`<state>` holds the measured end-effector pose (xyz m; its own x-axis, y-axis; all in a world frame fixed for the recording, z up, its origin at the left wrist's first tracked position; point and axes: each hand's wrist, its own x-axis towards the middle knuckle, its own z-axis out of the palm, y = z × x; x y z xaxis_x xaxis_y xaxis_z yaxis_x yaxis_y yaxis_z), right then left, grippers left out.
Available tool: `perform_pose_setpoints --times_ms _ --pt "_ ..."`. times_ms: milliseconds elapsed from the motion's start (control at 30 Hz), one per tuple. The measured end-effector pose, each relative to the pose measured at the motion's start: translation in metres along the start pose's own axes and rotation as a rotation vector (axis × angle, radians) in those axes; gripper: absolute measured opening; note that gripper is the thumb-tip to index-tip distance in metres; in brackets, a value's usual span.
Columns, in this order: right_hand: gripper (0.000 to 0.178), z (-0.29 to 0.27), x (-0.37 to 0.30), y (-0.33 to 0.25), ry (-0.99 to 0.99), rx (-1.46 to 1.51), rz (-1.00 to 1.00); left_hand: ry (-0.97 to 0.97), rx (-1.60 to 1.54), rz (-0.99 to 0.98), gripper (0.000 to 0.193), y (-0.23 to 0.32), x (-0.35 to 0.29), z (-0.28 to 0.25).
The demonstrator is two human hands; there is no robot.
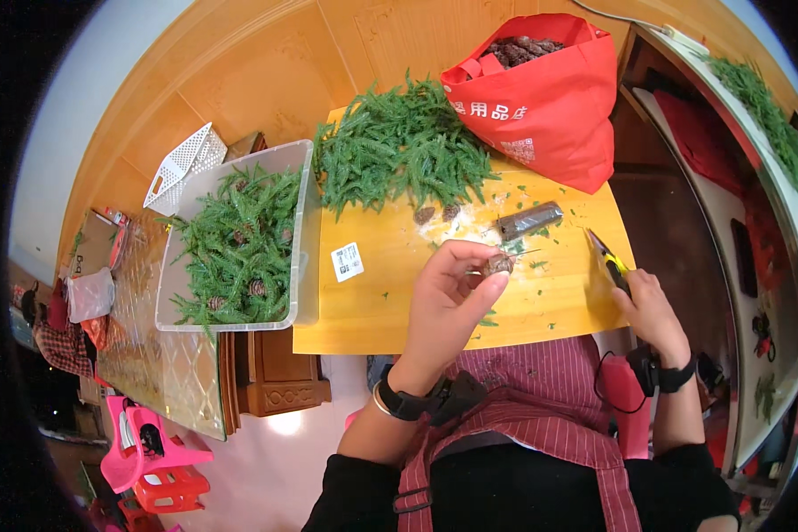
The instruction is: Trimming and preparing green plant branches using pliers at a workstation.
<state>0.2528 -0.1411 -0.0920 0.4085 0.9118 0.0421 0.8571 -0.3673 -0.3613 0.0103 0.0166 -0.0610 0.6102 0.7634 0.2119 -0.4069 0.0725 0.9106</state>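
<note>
Between the thumb and fingers of my left hand [459,297] is a small brown pine cone [498,264], held over the front of the yellow table. A thin wire or stem sticks out from the cone to the right. At the table's right edge my right hand [652,309] is closed round the handles of yellow-and-black pliers [609,255], their jaws pointing away from me. Just beyond my left hand lies a dark bundle in clear wrapping [530,220]. Two loose pine cones [425,215] rest farther back, beside white powder and green bits.
A heap of green artificial sprigs [399,151] covers the back of the table [372,306]. Behind it on the right stands a red bag [550,106] of pine cones. A clear plastic bin [306,239] at left holds sprigs with cones. A white label [347,262] lies near it.
</note>
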Motion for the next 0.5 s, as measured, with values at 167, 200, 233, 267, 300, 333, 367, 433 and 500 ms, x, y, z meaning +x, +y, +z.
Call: perform_pose_setpoints --times_ms 167,200,233,267,300,333,367,433,500 --pt "0.024 0.019 0.003 0.011 0.007 -0.08 -0.045 -0.101 0.023 -0.037 0.026 -0.014 -0.005 0.016" --pt "0.025 0.015 0.005 0.008 -0.065 -0.082 -0.029 -0.17 0.086 -0.065 0.027 -0.019 -0.006 0.018" --pt "0.028 0.01 0.007 0.004 -0.136 -0.084 -0.012 -0.193 0.072 -0.046 0.028 -0.025 -0.007 0.022" --pt "0.028 0.003 0.008 -0.004 -0.142 -0.082 -0.02 -0.183 0.075 -0.046 0.028 -0.029 -0.01 0.026" --pt "0.03 -0.007 0.009 -0.016 -0.133 0.053 -0.107 -0.221 0.098 -0.06 0.027 -0.033 -0.011 0.029" --pt "0.033 -0.014 0.008 -0.03 -0.127 0.194 -0.198 -0.255 0.126 -0.077 0.026 -0.037 -0.014 0.031" --pt "0.033 -0.018 0.006 -0.043 -0.13 0.199 -0.204 -0.26 0.188 -0.002 0.027 -0.042 -0.016 0.034" --pt "0.034 -0.022 0.0 -0.07 -0.304 1.075 -0.174 -0.258 0.302 0.102 0.028 -0.039 -0.018 0.038" --pt "0.032 -0.021 0.001 -0.077 -0.301 1.036 -0.195 -0.265 0.415 0.207 0.03 -0.036 -0.016 0.041"
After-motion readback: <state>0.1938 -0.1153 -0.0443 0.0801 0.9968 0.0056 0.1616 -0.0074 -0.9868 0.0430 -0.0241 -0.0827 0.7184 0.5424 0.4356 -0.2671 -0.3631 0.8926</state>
